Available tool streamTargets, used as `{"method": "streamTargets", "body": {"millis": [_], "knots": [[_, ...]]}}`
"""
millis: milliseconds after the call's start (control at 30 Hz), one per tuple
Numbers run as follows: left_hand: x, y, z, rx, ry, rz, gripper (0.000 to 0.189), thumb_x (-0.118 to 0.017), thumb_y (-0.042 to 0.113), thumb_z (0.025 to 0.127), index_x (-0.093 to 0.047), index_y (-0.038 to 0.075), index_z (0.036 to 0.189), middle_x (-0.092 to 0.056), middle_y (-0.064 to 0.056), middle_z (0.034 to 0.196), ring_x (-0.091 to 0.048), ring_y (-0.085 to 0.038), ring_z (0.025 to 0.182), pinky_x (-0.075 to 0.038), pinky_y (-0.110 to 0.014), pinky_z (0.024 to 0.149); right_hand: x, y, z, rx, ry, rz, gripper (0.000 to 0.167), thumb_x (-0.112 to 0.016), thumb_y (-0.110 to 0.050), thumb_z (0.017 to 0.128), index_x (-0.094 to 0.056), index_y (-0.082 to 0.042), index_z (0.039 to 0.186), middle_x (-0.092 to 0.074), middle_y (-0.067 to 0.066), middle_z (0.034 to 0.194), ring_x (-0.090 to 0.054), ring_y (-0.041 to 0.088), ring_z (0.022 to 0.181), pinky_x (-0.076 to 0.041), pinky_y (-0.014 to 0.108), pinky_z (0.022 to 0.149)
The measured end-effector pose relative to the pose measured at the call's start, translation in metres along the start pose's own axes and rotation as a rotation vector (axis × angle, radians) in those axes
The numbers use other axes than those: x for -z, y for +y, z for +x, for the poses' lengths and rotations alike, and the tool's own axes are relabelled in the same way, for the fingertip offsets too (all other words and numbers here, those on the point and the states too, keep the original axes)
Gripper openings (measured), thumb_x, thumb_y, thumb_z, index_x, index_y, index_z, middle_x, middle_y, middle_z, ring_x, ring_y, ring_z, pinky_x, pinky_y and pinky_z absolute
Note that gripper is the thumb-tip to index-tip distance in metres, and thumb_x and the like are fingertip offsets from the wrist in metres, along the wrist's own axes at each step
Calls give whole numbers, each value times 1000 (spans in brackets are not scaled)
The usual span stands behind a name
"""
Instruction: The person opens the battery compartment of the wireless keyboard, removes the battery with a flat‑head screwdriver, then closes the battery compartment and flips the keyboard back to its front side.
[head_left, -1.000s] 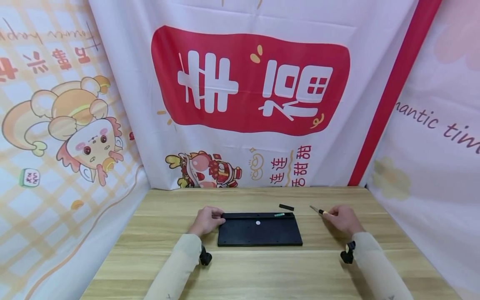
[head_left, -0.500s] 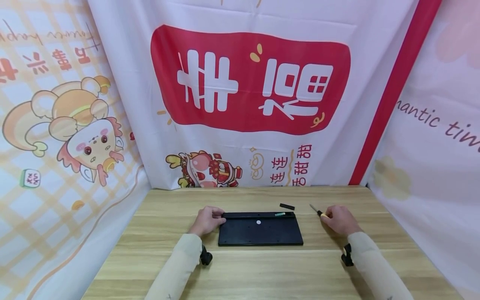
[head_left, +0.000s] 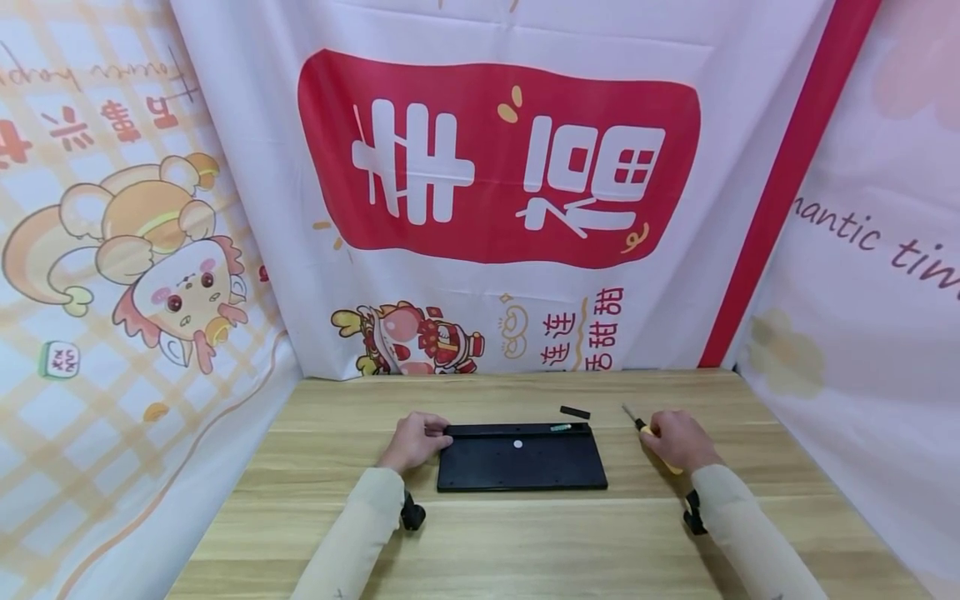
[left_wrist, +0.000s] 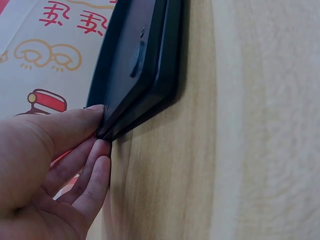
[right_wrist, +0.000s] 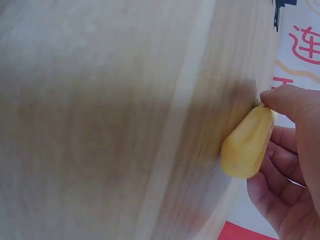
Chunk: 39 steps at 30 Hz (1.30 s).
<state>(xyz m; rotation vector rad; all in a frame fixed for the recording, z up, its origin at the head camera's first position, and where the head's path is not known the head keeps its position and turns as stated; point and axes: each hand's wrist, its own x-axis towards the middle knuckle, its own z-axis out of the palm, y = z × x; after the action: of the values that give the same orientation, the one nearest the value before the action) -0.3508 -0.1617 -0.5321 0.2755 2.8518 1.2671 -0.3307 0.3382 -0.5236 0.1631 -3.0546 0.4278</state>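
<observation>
A black keyboard [head_left: 487,468] lies face down on the wooden table, a round white sticker on its back. My left hand [head_left: 415,439] grips its far left corner; in the left wrist view the thumb presses on top with fingers [left_wrist: 95,182] below. At the keyboard's far right, a green battery [head_left: 560,427] shows in the uncovered slot. Just beyond lies a small black battery cover [head_left: 575,412]. To the right, my right hand [head_left: 682,439] holds a screwdriver [head_left: 663,457] between thumb and fingers, its metal tip pointing away and left. Its yellow handle [right_wrist: 247,145] hangs low over the table in the right wrist view.
The wooden table [head_left: 510,546] ends at the back against a white printed cloth [head_left: 517,333] with red lettering. Printed cloth walls also close in the left and right sides. A dark camera mount sits on each wrist.
My right hand has shifted slightly along the screwdriver, and more of the yellow handle now shows below the palm. The left hand keeps its grip; keyboard and battery cover look unmoved.
</observation>
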Motion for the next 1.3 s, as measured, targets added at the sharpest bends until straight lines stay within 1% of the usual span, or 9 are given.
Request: {"method": "streamTargets", "body": {"millis": [100, 267, 367, 533, 667, 800, 1000, 1100, 1300], "knots": [[0, 0, 0, -1, 2, -1, 23, -81, 13, 94, -81, 9, 116, -80, -9, 113, -76, -21, 102, -63, -41, 90, 4, -3, 0, -10, -15, 7, 21, -76, -24, 96, -72, -5, 87, -65, 5, 78, -56, 20, 69, -50, 34, 63], [1, 0, 0, 2, 5, -2, 23, -81, 12, 94, -81, 9, 116, -80, -9, 113, -76, -21, 103, -63, -41, 90, 14, -9, 0, 38, 3, 9, 22, -78, -24, 95, -72, -3, 89, -67, 6, 79, -56, 18, 68, -51, 33, 62], [2, 0, 0, 4, 1, -1, 23, -80, 13, 94, -81, 9, 117, -80, -9, 113, -75, -21, 103, -63, -42, 90, 23, -17, 0, 63, 4, 18, 23, -79, -22, 95, -74, 1, 98, -68, 7, 81, -57, 17, 68, -53, 33, 62], [4, 0, -1, 6, 2, 1, 24, -80, 13, 94, -80, 9, 118, -80, -9, 113, -75, -22, 104, -63, -42, 90, 40, -39, 4, 72, -49, 35, 30, -79, -20, 95, -74, 2, 115, -72, 9, 93, -60, 19, 78, -60, 40, 75], [4, -1, -1, 9, 8, 2, 24, -80, 13, 95, -80, 9, 118, -80, -8, 113, -75, -23, 104, -63, -43, 91, 46, -55, 8, 149, -58, 8, 30, -80, -21, 95, -74, -1, 115, -74, 10, 97, -62, 18, 82, -61, 43, 82], [4, -1, 0, 8, 13, 5, 23, -80, 14, 94, -81, 10, 117, -80, -8, 113, -76, -22, 104, -63, -42, 92, 44, -68, 13, 261, -25, -13, 29, -83, -20, 92, -74, 0, 111, -75, 11, 94, -64, 17, 82, -61, 43, 80], [2, -2, 1, 7, 4, -2, 23, -80, 13, 94, -81, 9, 117, -80, -9, 113, -75, -22, 103, -63, -43, 91, 33, -84, 22, 399, 20, 11, 25, -84, -15, 89, -74, 1, 105, -75, 14, 91, -66, 18, 80, -60, 40, 76], [2, -2, 0, 9, -1, -7, 23, -81, 13, 94, -81, 9, 116, -80, -9, 112, -75, -21, 102, -63, -43, 91, 26, -93, 26, 418, 8, 29, 25, -84, -15, 90, -74, 2, 106, -74, 13, 91, -65, 17, 80, -59, 38, 75], [1, -2, 1, 8, -15, 4, 24, -80, 15, 95, -80, 10, 118, -80, -9, 115, -75, -22, 104, -63, -41, 91, 15, -111, 29, 390, -41, 71, 24, -84, -13, 91, -76, 1, 108, -76, 11, 95, -68, 19, 85, -61, 39, 79]]}}
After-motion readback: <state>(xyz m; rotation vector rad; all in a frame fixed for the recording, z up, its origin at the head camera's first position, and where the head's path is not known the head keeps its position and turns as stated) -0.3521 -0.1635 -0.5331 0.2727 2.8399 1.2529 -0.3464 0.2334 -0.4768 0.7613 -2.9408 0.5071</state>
